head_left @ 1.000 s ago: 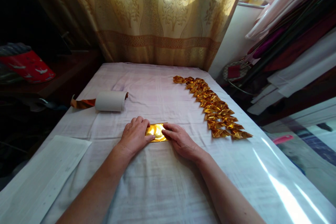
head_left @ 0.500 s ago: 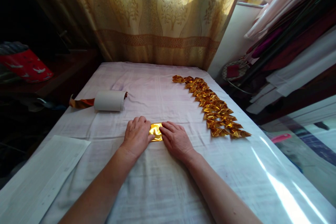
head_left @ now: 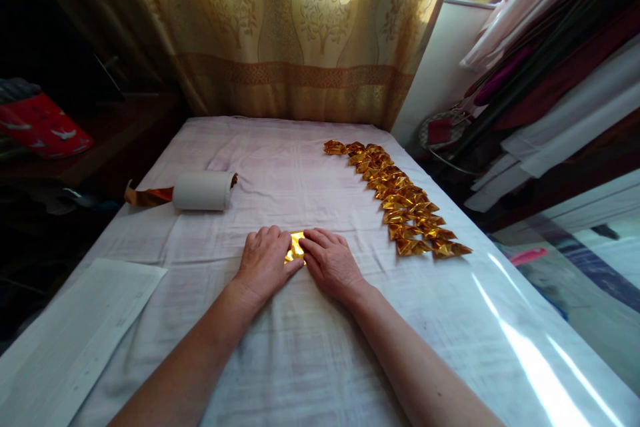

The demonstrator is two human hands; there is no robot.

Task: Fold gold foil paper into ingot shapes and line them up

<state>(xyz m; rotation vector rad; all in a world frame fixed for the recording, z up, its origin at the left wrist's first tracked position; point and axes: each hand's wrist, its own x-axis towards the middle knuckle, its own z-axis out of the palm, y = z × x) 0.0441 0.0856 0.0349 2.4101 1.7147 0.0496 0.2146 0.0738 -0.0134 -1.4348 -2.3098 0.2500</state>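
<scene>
A small shiny gold foil sheet (head_left: 296, 247) lies flat on the pale bed sheet (head_left: 300, 347), its ends covered by my hands. My left hand (head_left: 264, 257) is on the foil's left part, fingers close together and curled over it, with the thumb along the near edge. On the right part, my right hand (head_left: 331, 261) presses down with its fingers bent and together. Only the foil's middle shows between them. Several folded gold foil pieces (head_left: 395, 187) stand in overlapping rows to the right.
A white cardboard roll (head_left: 203, 191) lies at the left, with a strip of copper-gold foil (head_left: 150, 197) beyond its left end. Nearer, a pale flat sheet (head_left: 95, 327) rests on the bed's left side. A curtain (head_left: 300, 33) hangs behind; clothes (head_left: 565, 113) hang at the right.
My left hand has slid right over the foil, its thumb now stretched toward my right hand. Less foil shows between the hands. The whole view has shifted slightly.
</scene>
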